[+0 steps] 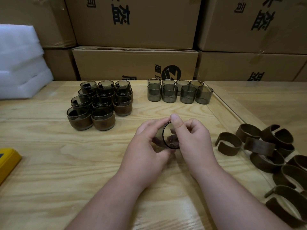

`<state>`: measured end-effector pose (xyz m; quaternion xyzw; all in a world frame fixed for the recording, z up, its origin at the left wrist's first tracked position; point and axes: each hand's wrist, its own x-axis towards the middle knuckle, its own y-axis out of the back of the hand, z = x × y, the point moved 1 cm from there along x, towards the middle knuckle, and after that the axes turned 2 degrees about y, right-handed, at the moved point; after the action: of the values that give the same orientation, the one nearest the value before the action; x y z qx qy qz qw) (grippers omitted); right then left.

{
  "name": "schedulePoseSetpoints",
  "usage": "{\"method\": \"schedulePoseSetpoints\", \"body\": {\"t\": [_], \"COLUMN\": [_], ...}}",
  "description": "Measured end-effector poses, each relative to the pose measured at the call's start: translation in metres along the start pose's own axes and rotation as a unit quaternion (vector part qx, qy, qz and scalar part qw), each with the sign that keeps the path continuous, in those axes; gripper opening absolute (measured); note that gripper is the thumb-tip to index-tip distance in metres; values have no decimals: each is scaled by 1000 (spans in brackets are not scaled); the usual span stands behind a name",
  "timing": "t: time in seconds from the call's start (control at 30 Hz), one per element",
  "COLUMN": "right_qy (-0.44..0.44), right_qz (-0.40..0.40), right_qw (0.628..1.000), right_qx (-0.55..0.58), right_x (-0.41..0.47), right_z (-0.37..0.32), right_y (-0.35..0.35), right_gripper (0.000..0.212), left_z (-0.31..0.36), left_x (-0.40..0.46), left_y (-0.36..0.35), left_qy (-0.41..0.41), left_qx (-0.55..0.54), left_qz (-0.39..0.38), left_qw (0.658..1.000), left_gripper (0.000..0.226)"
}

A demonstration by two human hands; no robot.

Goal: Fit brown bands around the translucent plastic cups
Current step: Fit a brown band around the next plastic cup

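Both hands hold one translucent grey cup (167,138) tipped on its side over the middle of the wooden table (49,155), with its dark rim facing right. My left hand (147,145) wraps around the cup's body. My right hand (191,138) pinches the rim, thumb on top. No band is visible on this cup. Several bare cups (179,92) stand in two rows at the back. Several cups with brown bands (99,105) are stacked at the back left. Loose brown bands (265,151) lie in a heap on the right.
Stacked cardboard boxes (134,63) wall off the back edge of the table. White foam sheets (20,63) are piled at the back left. A yellow object (8,161) sits at the left edge. A clear glass sheet (229,110) lies under the bands.
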<state>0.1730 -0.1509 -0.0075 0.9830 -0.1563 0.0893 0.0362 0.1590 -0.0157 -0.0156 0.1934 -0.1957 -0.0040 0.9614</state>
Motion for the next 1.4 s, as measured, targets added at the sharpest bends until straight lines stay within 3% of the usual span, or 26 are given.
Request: {"method": "schedulePoseSetpoints", "body": {"t": [0.43,0.93,1.1,1.2,1.3,1.4], "right_qy": [43,23,-16,-35,38,87], "right_qz": [-108,-185,-137,-63,14,67], "right_qw": [993,979,985,992,999,994], "right_qx": [9,83,106,102,22,-3], "right_x": [-1,4,8,7,6,6], "right_z": [3,1,2,2,0,0], "right_y": [-5,10,10,7,7,10], "right_gripper": [71,49,15,25,23,26], "left_z": [-4,-7,-7,-8,-7,-7], "left_x": [1,6,7,6,5,4], "left_y": [0,2,3,1,0,-1], "left_qy": [1,47,41,49,52,33], "left_qx": [-6,-79,-81,-69,-56,-27], "left_qz": [24,24,30,28,23,13], "left_qw": [1000,995,995,996,997,999], "left_gripper": [72,62,67,78,84,74]}}
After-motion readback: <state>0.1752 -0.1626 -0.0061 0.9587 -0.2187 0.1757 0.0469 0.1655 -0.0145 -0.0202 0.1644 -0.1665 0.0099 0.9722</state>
